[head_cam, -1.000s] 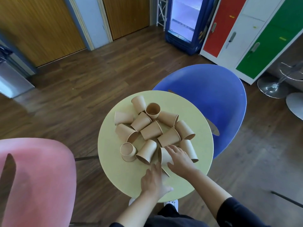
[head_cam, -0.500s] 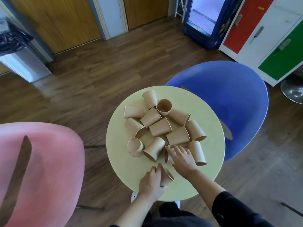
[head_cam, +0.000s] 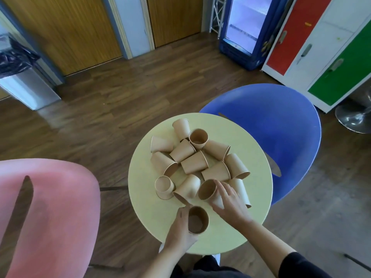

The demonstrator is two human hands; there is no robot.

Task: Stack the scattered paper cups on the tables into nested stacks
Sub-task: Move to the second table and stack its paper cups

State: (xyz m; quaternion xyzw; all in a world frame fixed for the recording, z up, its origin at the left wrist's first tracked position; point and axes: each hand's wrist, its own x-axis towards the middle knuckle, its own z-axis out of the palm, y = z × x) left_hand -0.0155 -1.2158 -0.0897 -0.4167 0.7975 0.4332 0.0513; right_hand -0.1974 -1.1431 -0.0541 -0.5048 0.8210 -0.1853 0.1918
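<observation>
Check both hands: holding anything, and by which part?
Left hand grips an upright cup by its side wall. Right hand grips a tilted cup by its side.

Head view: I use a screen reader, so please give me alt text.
A left hand holds an upright paper cup while the right hand grips another cup at a round yellow table scattered with tipped cups; pink and blue chairs flank it.

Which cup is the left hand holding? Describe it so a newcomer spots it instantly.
Start at the round yellow table between the pink and blue chairs. At its near edge, the left hand wraps an upright cup. It stands apart from the pile, mouth up, nearest the person.
</observation>
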